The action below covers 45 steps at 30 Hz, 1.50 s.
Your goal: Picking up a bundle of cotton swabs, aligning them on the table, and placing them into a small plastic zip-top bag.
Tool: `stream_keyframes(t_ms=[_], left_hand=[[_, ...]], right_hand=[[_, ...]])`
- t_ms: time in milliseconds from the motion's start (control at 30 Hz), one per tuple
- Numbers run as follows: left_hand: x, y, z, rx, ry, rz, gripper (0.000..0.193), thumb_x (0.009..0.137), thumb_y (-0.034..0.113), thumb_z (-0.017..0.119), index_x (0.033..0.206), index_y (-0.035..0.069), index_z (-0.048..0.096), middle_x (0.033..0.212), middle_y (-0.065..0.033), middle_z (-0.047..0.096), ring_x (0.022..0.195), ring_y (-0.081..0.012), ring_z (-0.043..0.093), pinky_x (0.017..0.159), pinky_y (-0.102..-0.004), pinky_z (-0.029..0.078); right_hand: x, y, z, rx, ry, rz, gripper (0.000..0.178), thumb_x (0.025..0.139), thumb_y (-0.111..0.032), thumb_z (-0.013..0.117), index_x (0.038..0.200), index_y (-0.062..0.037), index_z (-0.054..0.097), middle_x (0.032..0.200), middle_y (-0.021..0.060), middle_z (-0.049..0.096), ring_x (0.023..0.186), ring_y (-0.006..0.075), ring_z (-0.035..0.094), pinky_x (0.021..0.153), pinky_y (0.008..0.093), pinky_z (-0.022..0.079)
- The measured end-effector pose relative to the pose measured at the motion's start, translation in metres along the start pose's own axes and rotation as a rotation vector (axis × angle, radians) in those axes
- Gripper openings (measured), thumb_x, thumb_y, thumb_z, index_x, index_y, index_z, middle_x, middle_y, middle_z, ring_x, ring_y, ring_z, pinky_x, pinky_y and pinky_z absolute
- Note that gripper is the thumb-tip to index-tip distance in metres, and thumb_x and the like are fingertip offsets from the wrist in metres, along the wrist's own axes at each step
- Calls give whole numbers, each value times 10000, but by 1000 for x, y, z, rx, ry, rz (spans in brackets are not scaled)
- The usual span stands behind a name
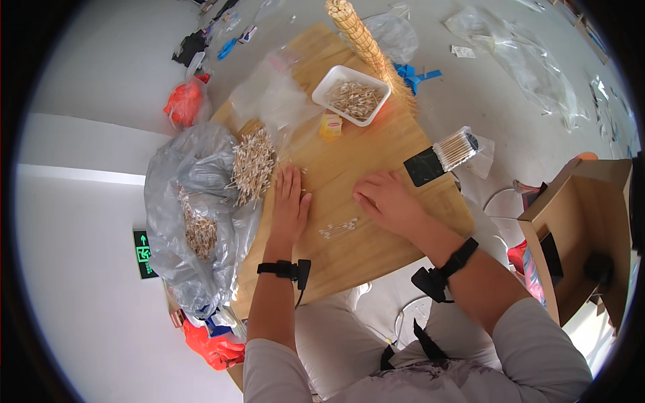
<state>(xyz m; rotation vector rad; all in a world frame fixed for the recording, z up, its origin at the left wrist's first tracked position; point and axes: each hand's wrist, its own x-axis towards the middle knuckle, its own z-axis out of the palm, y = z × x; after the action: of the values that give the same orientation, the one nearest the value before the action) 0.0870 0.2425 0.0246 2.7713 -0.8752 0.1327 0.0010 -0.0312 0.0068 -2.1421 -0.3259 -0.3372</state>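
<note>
My left hand lies flat on the wooden table with its fingers stretched out, open. Its fingertips are beside a heap of cotton swabs at the table's left edge. My right hand rests on the table with fingers curled in; no swab sticks out of it, though its palm is hidden. Between my forearms, a few loose cotton swabs lie roughly side by side. To the right, a bundle of cotton swabs stands in a holder beside a black square pad.
A white tray of swabs stands at the far side, near a yellow packet and clear plastic bags. Behind it rises a tied straw bundle. A grey plastic bag with swabs hangs left; a cardboard box stands right.
</note>
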Motion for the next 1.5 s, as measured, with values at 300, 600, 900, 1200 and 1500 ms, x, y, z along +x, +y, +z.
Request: stream_keyframes(t_ms=[300, 600, 900, 1200, 1500], left_hand=[[13, -19, -9, 15, 39, 92, 406, 991, 82, 560, 1396, 59, 582, 1411, -161, 552, 1306, -396, 504, 1113, -470, 406], [-10, -15, -24, -58, 125, 46, 239, 860, 20, 706, 1089, 88, 726, 1085, -93, 678, 1052, -330, 611, 934, -439, 495], [-6, 4, -16, -261, 68, -42, 125, 825, 38, 782, 921, 55, 703, 879, -78, 669, 871, -275, 635, 718, -373, 538], [-17, 54, -12, -407, -3, -99, 65, 891, -2, 688, 929, 49, 702, 877, -96, 651, 859, -283, 629, 742, -369, 511], [-56, 71, -32, -452, -31, -76, 190, 943, 8, 595, 1099, 62, 690, 1071, -146, 654, 1031, -348, 610, 908, -408, 482]], right_hand=[[4, -1, -3, 48, 16, -1, 119, 971, -195, 613, 961, -94, 676, 946, 46, 648, 1015, 263, 608, 905, 424, 414], [3, 2, -1, 72, 28, -2, 121, 966, -193, 619, 941, -92, 680, 934, 43, 654, 1010, 257, 611, 910, 419, 410], [2, 3, 1, 89, 25, 7, 122, 970, -199, 620, 930, -97, 675, 925, 47, 655, 1002, 253, 613, 902, 424, 412], [2, 2, 0, 110, 0, 44, 74, 970, -127, 622, 987, -106, 691, 997, 48, 689, 1038, 268, 622, 973, 431, 412], [1, 6, 1, 142, 46, -8, 115, 968, -181, 637, 967, -82, 694, 977, 82, 697, 996, 300, 637, 927, 446, 434]])
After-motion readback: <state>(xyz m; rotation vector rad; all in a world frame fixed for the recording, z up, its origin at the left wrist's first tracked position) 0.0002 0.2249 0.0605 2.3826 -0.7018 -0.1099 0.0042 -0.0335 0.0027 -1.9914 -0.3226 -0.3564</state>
